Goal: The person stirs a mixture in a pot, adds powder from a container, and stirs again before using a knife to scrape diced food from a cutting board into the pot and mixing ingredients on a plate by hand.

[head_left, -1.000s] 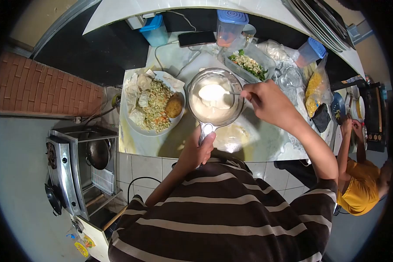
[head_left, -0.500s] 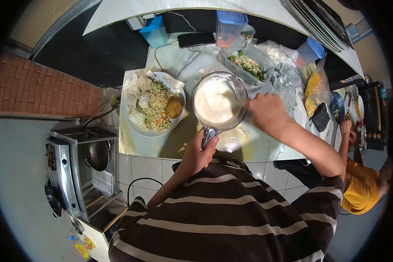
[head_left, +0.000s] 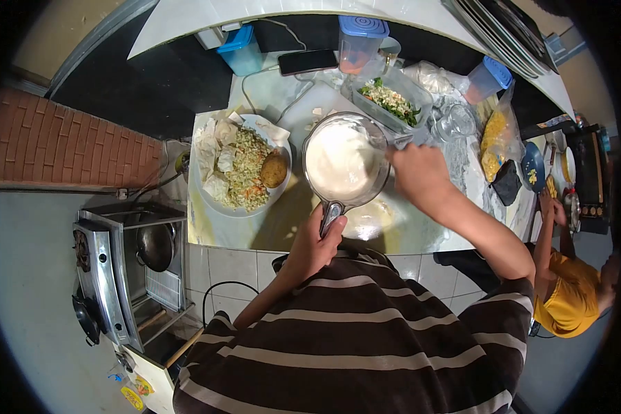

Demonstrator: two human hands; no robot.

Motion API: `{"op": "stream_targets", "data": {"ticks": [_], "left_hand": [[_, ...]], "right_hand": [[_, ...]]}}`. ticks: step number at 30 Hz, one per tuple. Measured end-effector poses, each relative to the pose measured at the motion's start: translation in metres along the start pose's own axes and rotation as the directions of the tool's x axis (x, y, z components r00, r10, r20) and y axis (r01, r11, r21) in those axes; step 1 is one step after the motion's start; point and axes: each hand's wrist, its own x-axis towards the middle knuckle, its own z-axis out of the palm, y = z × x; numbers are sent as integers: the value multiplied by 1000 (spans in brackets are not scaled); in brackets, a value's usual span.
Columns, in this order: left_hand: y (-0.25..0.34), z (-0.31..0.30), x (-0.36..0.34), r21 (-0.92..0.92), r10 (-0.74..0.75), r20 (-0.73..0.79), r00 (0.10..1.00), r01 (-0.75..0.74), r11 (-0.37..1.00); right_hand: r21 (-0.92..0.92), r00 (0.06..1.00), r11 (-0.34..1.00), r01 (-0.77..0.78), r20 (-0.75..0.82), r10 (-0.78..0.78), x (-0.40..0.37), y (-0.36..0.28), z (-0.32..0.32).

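A metal saucepan [head_left: 311, 181] with creamy white batter [head_left: 339, 155] in it is over the marble counter. My left hand [head_left: 314, 243] is closed around its handle, which points toward me. At the pan's right rim is my right hand [head_left: 421, 172], its fingers curled tight; whatever they grip dips toward the batter and is too blurred to name. To the left, a white plate [head_left: 238, 209] carries chopped vegetable mix [head_left: 245, 172], a brown round piece [head_left: 274, 170] and pale crumpled wrappers [head_left: 214, 148].
Behind the pan stands a clear tub [head_left: 421, 103] of chopped greens. A phone [head_left: 308, 62] and blue-lidded containers [head_left: 363, 41] line the back. On the right are a glass jar [head_left: 455, 123] and a bag of yellow bits [head_left: 497, 138]. A co-worker in yellow [head_left: 566, 293] works farther right.
My right hand has shifted slightly left and down at the pan's rim, and the batter's surface pattern differs. My left hand keeps its hold. The co-worker's hands have moved slightly.
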Motion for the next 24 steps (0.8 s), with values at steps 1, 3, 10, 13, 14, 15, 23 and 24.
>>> {"op": "stream_targets", "data": {"ticks": [1,3,10,13,14,15,23,24], "left_hand": [[-2,0,2,-2,-8,3,1000,8,1000],[-4,2,1,0,-20,15,1000,20,1000],[4,1,-2,31,7,2,1000,-8,999],[-3,1,-1,48,26,27,999,-27,998],[-4,1,-1,44,30,45,999,-32,999],[-3,1,-2,45,29,47,998,-31,999],[4,4,-5,51,31,46,998,-33,998],[4,4,-4,52,29,49,998,-31,998]], "right_hand": [[-87,995,991,98,42,-95,-3,1,7],[19,987,988,152,42,-152,-1,0,15],[70,990,997,-20,139,10,-1,-22,-19],[92,977,991,102,180,-118,0,-18,-10],[142,994,989,39,93,-52,6,-16,-10],[198,1000,980,-17,9,16,9,-17,-10],[210,992,971,112,25,-120,-11,-14,-5],[194,1000,981,4,-11,-2,-7,-15,-7]]}}
